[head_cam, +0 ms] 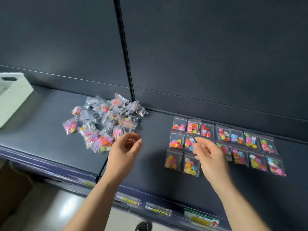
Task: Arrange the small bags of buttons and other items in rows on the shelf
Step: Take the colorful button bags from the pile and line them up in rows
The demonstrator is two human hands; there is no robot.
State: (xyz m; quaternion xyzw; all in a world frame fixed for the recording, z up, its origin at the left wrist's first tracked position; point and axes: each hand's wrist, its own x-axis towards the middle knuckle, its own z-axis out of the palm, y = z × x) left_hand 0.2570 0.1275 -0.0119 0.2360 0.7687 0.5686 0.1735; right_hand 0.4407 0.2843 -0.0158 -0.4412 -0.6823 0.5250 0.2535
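Observation:
A loose heap of small clear bags of coloured buttons (103, 120) lies on the dark shelf (155, 147), left of centre. To the right, several bags (223, 144) lie flat in three rows. My left hand (125, 147) hovers just right of the heap's near edge, fingers loosely curled, holding nothing. My right hand (208, 155) hovers over the left part of the rows, fingers relaxed and empty, covering some of the bags beneath it.
A white bin (13, 95) stands on the shelf at the far left. A black slotted upright (125, 52) runs up the dark back panel behind the heap. Price labels (200, 217) line the shelf's front edge.

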